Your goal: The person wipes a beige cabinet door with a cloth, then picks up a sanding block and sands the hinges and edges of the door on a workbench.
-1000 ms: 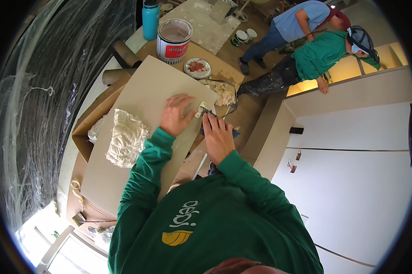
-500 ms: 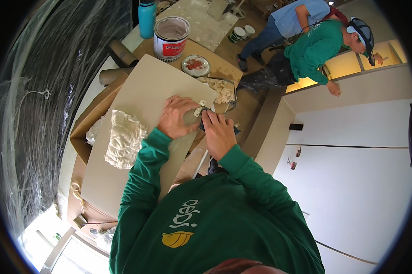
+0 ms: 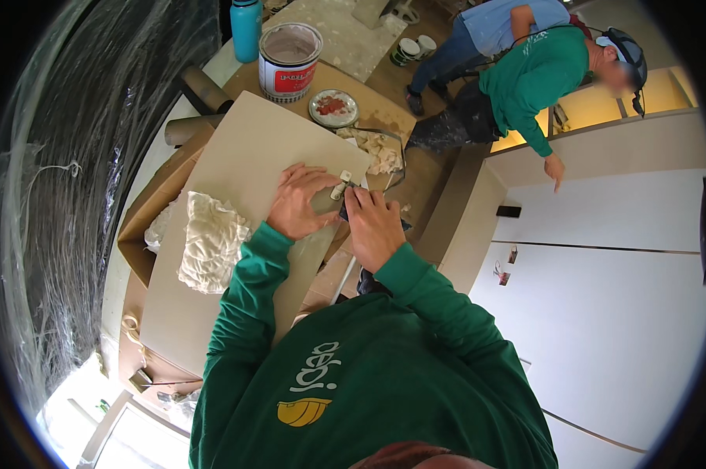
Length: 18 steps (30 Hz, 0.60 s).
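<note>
A large beige board (image 3: 236, 180) lies tilted across an open cardboard box (image 3: 143, 227). My left hand (image 3: 297, 202) rests on the board's right edge, its fingers curled around a small pale fitting (image 3: 340, 187). Right beside it, touching the same spot, my right hand (image 3: 373, 225) is closed on a small dark tool (image 3: 344, 209), most of which is hidden under the fingers. Both green sleeves come up from the lower edge.
A crumpled white rag (image 3: 211, 241) lies on the board. Beyond it stand a paint bucket (image 3: 289, 51), a teal bottle (image 3: 246, 27) and a lid with red paint (image 3: 333, 108). Two co-workers (image 3: 525, 70) bend at the upper right. Plastic sheeting (image 3: 64, 172) hangs left; white panels (image 3: 603, 297) right.
Both hands stay at the board's right edge with only small finger shifts. The co-worker in green has leaned further down with one arm hanging.
</note>
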Each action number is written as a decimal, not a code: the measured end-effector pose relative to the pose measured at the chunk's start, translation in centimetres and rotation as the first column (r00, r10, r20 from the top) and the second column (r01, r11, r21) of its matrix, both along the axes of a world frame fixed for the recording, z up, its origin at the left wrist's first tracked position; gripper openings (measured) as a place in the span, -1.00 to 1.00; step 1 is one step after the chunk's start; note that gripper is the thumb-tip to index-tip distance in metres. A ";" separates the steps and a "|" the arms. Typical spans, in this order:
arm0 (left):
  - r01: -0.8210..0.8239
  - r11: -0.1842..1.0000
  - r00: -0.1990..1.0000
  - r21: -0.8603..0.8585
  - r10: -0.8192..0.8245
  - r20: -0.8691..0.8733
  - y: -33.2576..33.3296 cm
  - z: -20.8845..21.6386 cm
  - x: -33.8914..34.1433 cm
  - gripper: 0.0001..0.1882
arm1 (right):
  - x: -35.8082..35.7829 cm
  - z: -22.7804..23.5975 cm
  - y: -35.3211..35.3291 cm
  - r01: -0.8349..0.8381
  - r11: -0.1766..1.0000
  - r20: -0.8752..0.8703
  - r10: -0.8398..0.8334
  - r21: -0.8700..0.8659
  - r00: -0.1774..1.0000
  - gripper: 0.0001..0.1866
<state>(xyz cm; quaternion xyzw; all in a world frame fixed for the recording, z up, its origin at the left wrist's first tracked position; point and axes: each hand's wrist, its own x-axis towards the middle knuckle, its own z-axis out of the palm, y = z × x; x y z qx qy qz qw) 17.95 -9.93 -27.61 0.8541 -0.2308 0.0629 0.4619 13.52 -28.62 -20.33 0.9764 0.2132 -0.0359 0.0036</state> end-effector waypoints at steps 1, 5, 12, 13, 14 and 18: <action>-0.004 1.000 1.000 0.000 0.004 0.008 0.0 -0.1 0.0 -0.35 | 0.0 0.0 0.0 0.000 1.000 -0.001 0.000 -0.002 1.000 -0.39; -0.001 1.000 1.000 -0.004 0.001 0.005 0.0 -0.4 0.1 -0.33 | 0.2 0.2 0.1 0.004 1.000 -0.013 -0.004 -0.001 1.000 -0.39; 0.024 1.000 0.999 0.015 -0.024 0.032 0.2 -0.4 0.2 -0.21 | 0.3 -0.1 0.2 0.013 1.000 -0.004 -0.013 -0.013 1.000 -0.42; 0.030 0.999 0.999 0.015 -0.031 0.036 0.2 -0.5 0.2 -0.18 | 0.3 -0.1 0.2 0.007 1.000 0.010 -0.007 -0.012 1.000 -0.43; 0.034 0.999 0.999 0.017 -0.034 0.040 0.3 -0.6 0.2 -0.17 | 0.2 -0.2 0.2 0.002 1.000 0.023 -0.002 -0.011 1.000 -0.43; 0.038 0.999 0.998 0.026 -0.040 0.046 0.3 -0.6 0.1 -0.15 | -0.2 -0.9 0.3 -0.001 1.000 0.094 0.003 -0.020 0.996 -0.39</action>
